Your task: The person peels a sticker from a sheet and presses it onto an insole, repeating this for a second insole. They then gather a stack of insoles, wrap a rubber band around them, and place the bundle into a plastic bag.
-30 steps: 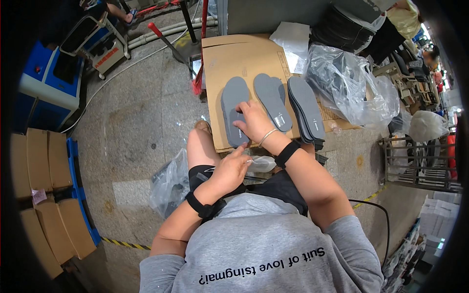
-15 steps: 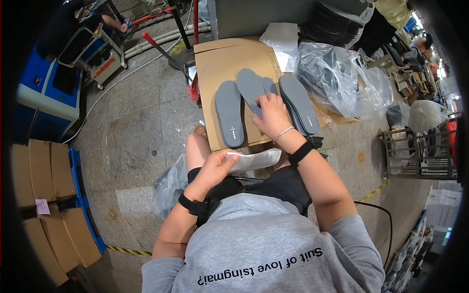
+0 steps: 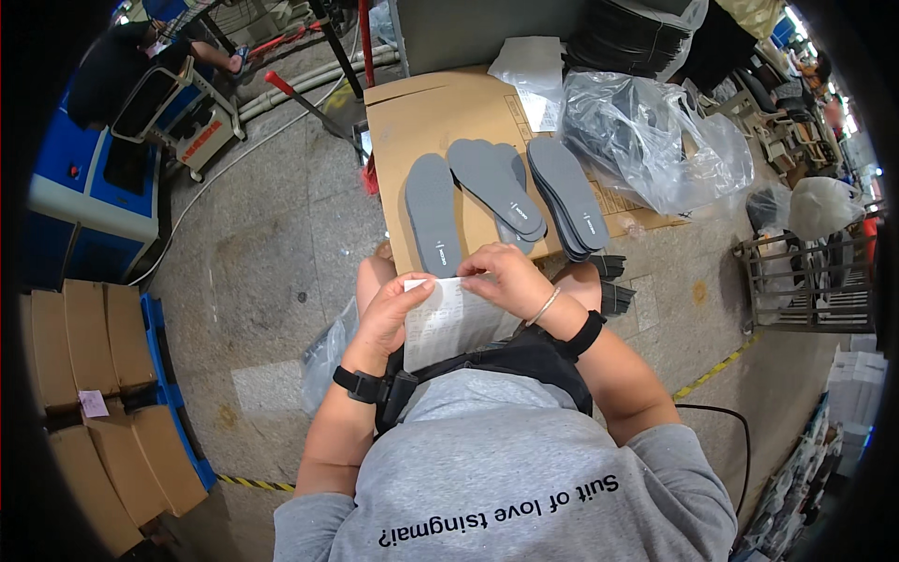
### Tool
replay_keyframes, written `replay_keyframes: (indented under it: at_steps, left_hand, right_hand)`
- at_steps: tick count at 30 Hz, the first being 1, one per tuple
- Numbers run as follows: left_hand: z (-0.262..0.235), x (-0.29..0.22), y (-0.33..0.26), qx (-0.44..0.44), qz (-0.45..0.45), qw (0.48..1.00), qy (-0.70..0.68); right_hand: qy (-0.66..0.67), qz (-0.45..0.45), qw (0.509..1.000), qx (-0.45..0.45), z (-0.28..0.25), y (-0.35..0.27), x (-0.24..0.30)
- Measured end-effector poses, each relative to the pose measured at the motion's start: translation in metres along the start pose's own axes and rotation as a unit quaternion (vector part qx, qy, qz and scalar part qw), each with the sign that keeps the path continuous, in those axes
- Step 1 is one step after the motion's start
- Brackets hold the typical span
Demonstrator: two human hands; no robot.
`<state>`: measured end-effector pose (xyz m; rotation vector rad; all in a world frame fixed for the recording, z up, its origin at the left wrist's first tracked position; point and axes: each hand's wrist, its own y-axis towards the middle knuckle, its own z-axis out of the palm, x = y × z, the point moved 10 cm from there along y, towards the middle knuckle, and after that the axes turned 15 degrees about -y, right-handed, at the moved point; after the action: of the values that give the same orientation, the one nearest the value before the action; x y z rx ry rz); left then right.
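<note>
The right hand [image 3: 501, 276] has come back off the insoles and now joins the left hand [image 3: 393, 314] at centre frame, both pinching the top edge of a paper sheet [image 3: 449, 318]. Above lie a single grey insole [image 3: 433, 214], a pair [image 3: 496, 185], then a stack [image 3: 569, 195] on cardboard [image 3: 421, 117].

The right hand [image 3: 506, 278] withdrew from the grey insoles [image 3: 496, 192] on the cardboard [image 3: 440, 108] and returned to the lap. The left hand [image 3: 393, 314] rose to meet it. Both hands took hold of a white sheet [image 3: 449, 323] by its top edge, which had not been held before.
</note>
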<state>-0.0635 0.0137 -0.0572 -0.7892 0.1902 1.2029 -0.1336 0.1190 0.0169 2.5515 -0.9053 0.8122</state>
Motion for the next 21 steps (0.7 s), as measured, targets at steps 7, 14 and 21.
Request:
replay_keyframes:
  at_steps: [7, 14, 21]
  left_hand:
    - [-0.004, 0.011, 0.001, -0.027, -0.045, 0.999, -0.016]
    - [-0.013, 0.007, 0.003, -0.053, -0.011, 0.998, -0.011]
    - [0.009, -0.014, -0.001, -0.005, 0.120, 0.947, 0.297]
  right_hand:
    - [-0.093, -0.024, 0.993, -0.073, -0.006, -0.005, 0.016]
    - [-0.155, -0.112, 0.971, -0.146, -0.018, -0.010, 0.039]
    - [0.060, 0.049, 0.992, -0.098, -0.027, 0.021, -0.007]
